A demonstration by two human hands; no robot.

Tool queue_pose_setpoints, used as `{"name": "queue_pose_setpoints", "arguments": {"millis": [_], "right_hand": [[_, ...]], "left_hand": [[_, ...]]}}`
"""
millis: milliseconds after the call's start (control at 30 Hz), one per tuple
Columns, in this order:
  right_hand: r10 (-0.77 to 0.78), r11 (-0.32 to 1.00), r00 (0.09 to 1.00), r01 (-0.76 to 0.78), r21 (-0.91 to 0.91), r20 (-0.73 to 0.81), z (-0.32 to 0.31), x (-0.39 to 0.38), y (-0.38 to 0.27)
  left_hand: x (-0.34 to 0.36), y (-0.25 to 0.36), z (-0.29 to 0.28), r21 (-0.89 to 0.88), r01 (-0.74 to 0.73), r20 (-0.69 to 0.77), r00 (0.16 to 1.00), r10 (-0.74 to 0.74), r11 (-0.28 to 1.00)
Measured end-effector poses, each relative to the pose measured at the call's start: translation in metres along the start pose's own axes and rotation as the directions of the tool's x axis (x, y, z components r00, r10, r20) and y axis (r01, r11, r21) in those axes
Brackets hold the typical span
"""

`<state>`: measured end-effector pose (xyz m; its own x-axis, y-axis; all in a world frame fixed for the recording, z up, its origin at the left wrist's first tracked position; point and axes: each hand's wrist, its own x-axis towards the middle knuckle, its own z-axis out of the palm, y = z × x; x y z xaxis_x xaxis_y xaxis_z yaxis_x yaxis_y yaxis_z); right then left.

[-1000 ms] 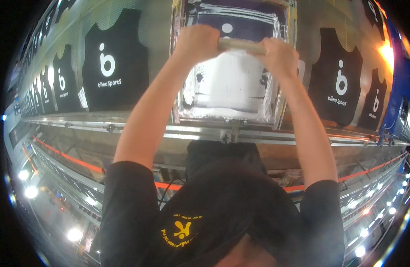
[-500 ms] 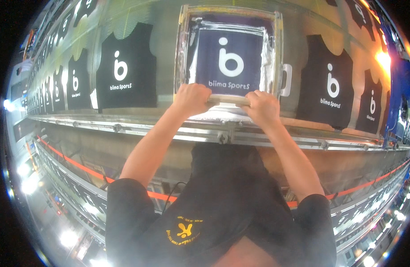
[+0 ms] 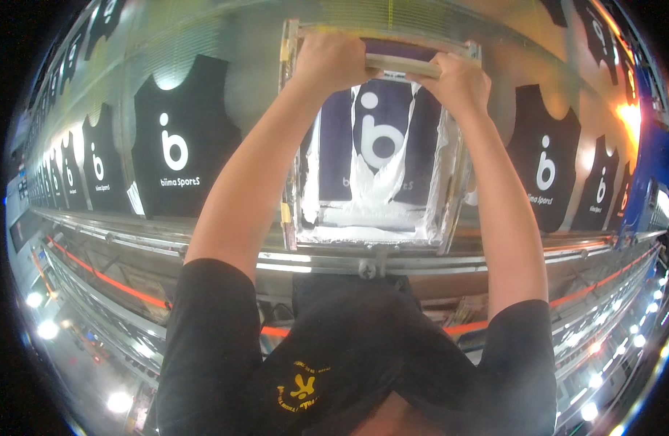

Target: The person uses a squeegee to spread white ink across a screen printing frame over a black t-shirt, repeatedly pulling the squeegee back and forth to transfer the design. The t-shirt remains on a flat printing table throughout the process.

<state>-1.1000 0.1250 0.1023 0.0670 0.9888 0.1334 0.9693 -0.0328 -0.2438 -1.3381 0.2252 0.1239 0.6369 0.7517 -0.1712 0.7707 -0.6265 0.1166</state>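
My left hand (image 3: pixel 331 62) and my right hand (image 3: pixel 455 81) are closed on a pale squeegee bar (image 3: pixel 398 65) near the far end of a rectangular metal-framed printing screen (image 3: pixel 448 192). Through the screen's navy field shows a white printed design (image 3: pixel 381 142), partly covered by streaks of white ink (image 3: pixel 367 182). A thick band of ink lies along the near end and smears run down the inner sides. The squeegee's blade is mostly hidden behind the bar and my hands.
Dark sleeveless garment pieces (image 3: pixel 185 98) with white prints lie in rows either side on a long pale table (image 3: pixel 262 65). A metal rail (image 3: pixel 283 263) runs along the near edge, an orange-red strip (image 3: pixel 102 270) below it. A blue structure (image 3: pixel 650 145) stands far right.
Both hands and the squeegee went from the far end down to the near edge, exposing the navy field, and are now back up at the far end, with white ink streaking the field again.
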Motion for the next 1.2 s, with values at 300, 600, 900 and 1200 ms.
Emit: {"name": "queue_pose_setpoints", "arguments": {"millis": [300,600,900,1200], "right_hand": [[-0.004,1.000,0.999,0.003,-0.019,-0.038,-0.001,-0.057,-0.018],[-0.075,0.995,0.994,0.080,0.053,-0.084,-0.015,-0.285,-0.077],[-0.057,0.987,0.983,0.029,0.159,0.172,-0.046,-0.261,-0.079],[0.076,0.994,0.979,-0.089,0.065,0.188,-0.041,-0.061,-0.038]], "left_hand": [[-0.053,0.019,0.016,-0.033,-0.003,-0.042,0.999,0.002,0.999],[-0.279,0.099,0.079,-0.222,0.026,-0.062,0.997,-0.041,0.975],[-0.249,0.089,0.026,-0.148,0.001,0.255,0.966,0.037,0.989],[-0.069,0.015,-0.015,-0.057,-0.034,0.115,0.993,0.040,0.998]]}}
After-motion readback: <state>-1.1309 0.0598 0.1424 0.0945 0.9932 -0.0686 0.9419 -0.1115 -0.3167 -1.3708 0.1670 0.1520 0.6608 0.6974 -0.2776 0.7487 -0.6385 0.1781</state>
